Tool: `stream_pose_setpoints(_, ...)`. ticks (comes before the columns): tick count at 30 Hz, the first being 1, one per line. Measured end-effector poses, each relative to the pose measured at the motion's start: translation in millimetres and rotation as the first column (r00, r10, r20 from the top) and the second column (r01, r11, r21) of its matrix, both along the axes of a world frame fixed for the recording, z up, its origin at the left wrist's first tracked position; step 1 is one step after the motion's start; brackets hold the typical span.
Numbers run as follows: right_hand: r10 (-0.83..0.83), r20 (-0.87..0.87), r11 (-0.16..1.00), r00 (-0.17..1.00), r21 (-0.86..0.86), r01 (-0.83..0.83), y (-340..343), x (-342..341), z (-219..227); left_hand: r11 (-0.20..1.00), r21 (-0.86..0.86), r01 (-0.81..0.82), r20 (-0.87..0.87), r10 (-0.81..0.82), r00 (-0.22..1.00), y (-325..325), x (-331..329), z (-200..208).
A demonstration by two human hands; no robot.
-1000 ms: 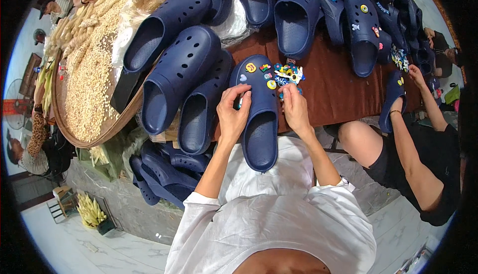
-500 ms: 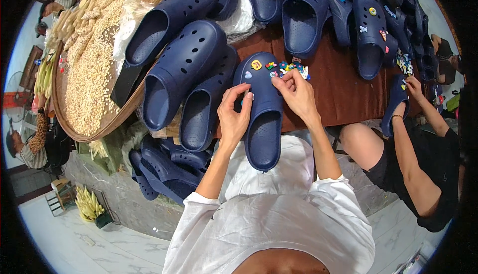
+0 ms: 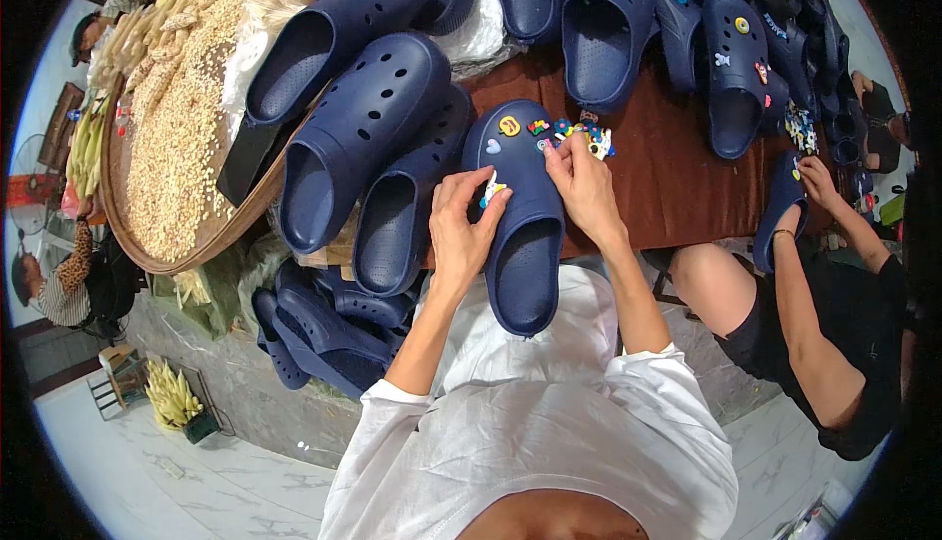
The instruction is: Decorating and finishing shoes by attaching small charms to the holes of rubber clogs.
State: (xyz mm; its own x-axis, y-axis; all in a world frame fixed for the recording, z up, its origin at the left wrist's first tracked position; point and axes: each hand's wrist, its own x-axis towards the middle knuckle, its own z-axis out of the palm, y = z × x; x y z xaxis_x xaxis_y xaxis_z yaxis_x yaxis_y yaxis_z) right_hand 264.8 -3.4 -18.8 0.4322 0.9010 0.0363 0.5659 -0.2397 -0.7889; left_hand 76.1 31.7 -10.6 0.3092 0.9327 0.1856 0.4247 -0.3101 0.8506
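Note:
A navy clog [image 3: 508,162] lies in front of me, toe away, its heel end over my lap. Fixed in its upper are a yellow round charm [image 3: 508,126], a pale heart charm [image 3: 493,147] and a small red-and-green charm [image 3: 538,127]. At the clog's left side, my left hand [image 3: 461,221] pinches a white charm [image 3: 492,188] with bits of yellow and blue. My right hand [image 3: 589,187] is closed in a pinch at the right side of the toe, beside a round charm [image 3: 543,146]; what its fingertips hold is hidden. A pile of small colourful charms [image 3: 601,140] lies just beyond it.
More navy clogs [image 3: 368,138] crowd the left and far side of the brown-covered table [image 3: 657,197]. A large round tray [image 3: 201,257] of corn kernels stands at left. At right, a co-worker's hand [image 3: 816,179] works on another clog [image 3: 782,202]. Several clogs [image 3: 329,329] are heaped lower left.
The white charm in my left hand now shows clearly between thumb and fingers, where before it was mostly covered. My right hand has stayed near the toe's right side, fingers slightly shifted.

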Motion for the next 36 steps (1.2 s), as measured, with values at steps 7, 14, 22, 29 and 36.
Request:
stream_pose_setpoints(7,-0.015,0.077,0.993,0.997,0.117,0.006,-10.6,8.0,-22.2,0.972,0.232,0.049,-0.072,-0.033,0.997,1.7,1.5,-4.6)
stream_pose_setpoints(14,-0.097,0.299,0.979,0.949,0.199,0.038,-25.9,20.0,-22.7,0.967,0.252,0.034,-0.024,-0.029,0.999,-1.5,1.0,-9.4)
stream_pose_setpoints(22,0.048,-0.19,0.98,0.981,0.2,-0.01,-42.0,-30.8,34.0,0.983,0.182,-0.007,0.017,0.004,1.0,-1.3,2.3,-12.4)
stream_pose_setpoints(29,0.117,0.164,0.931,0.98,0.326,-0.165,-43.1,-41.4,19.0,0.993,0.116,-0.023,0.073,0.014,0.997,-2.1,1.8,-12.1)
stream_pose_setpoints(36,0.069,0.174,0.908,0.982,0.396,-0.134,-45.6,-37.5,2.9,0.993,-0.013,0.117,0.045,-0.116,0.992,4.7,-2.2,0.4)
